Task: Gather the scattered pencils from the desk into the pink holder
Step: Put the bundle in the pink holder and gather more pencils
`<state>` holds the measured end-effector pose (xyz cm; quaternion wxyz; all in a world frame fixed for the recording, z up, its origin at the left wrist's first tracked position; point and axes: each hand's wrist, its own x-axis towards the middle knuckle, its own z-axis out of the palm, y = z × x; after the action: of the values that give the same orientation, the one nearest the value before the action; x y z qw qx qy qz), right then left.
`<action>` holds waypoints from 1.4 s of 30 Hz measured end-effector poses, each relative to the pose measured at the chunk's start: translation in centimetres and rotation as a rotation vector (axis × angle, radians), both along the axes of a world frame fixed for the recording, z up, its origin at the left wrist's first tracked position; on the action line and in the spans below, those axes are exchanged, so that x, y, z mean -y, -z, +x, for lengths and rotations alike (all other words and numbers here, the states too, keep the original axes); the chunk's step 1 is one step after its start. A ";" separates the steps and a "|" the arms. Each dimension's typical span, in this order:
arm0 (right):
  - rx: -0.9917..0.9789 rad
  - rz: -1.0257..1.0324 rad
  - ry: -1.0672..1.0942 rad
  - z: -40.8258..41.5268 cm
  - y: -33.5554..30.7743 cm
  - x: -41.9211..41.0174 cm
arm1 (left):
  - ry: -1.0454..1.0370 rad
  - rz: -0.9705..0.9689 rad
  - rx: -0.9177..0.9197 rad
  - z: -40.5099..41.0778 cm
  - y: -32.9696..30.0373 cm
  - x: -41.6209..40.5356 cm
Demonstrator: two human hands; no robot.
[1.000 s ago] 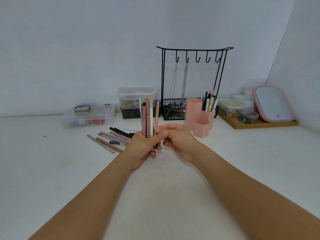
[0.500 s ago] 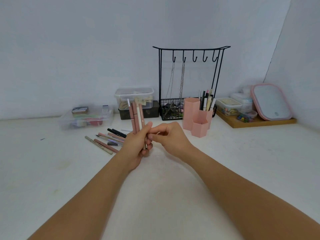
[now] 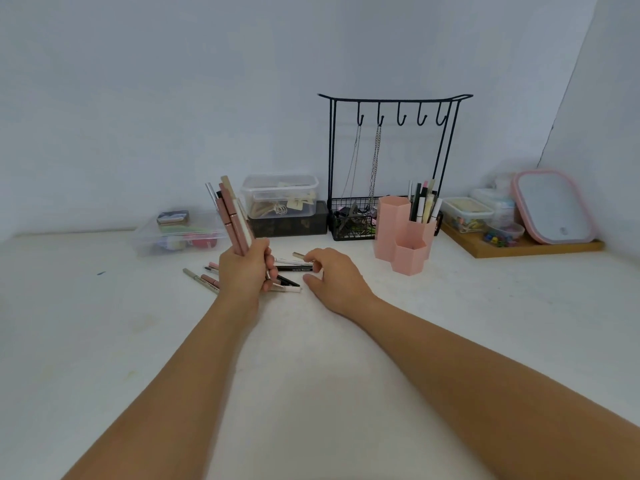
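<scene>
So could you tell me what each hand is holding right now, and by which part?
The left hand grips a bundle of pencils round their lower ends, tips pointing up. The right hand holds nothing; it hovers open over the loose pencils on the desk.

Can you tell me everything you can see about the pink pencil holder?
The pink holder looks like smooth matte plastic, made of three six-sided tubes joined together: a tall one at the left, a middle one at the right and a short one in front. It stands upright on the white desk, just in front of the black wire rack. Several pencils stick up from the middle tube. The short tube looks empty. Neither hand touches it.
</scene>
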<state>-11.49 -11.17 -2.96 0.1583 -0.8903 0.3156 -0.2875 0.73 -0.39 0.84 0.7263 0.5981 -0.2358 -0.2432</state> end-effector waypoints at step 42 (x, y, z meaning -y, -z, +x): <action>0.553 0.535 0.008 0.1 -2.5 -2.8 | 0.055 0.008 0.087 -0.2 0.9 0.4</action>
<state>-11.39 -8.39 -0.42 0.4632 -0.7051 0.3285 -0.4247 0.51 -0.75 -0.08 0.7061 0.6042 -0.2827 -0.2377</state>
